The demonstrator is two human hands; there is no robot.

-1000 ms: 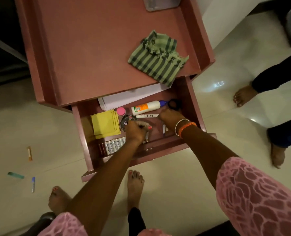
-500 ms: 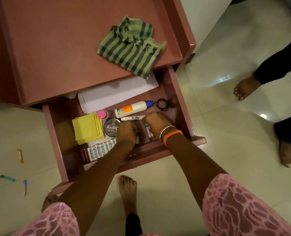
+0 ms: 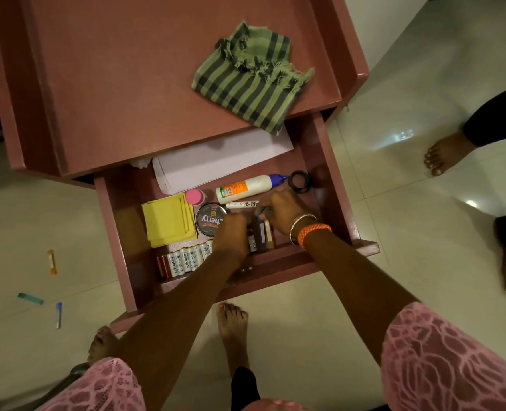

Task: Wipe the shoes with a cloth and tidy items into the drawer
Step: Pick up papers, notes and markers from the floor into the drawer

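Note:
The pink cabinet's drawer (image 3: 118,232) stands pulled open below me. Both my hands are inside it at the front right. My left hand (image 3: 231,237) is curled down over small dark boxes (image 3: 262,235), and its fingertips are hidden. My right hand (image 3: 281,213) pinches a thin blue-tipped pen (image 3: 260,214) beside a white marker (image 3: 241,204). Also in the drawer are a shoe polish tin (image 3: 208,222), yellow notes (image 3: 167,221), a glue bottle (image 3: 246,185), a black ring (image 3: 299,180), a row of batteries (image 3: 183,261) and white paper (image 3: 216,161). A green striped cloth (image 3: 251,81) lies on the cabinet top (image 3: 121,78). No shoes are in view.
On the floor at left lie an orange stick (image 3: 51,262), a green strip (image 3: 30,298) and a blue pen (image 3: 58,315). My bare feet (image 3: 232,321) stand under the drawer front. Another person's feet (image 3: 444,155) stand on the tiles at right.
My view has shifted, so the cabinet sits further left and lower. Both hands moved together toward the small boxes at the drawer's front right; the red-tipped pen my left hand held is out of sight.

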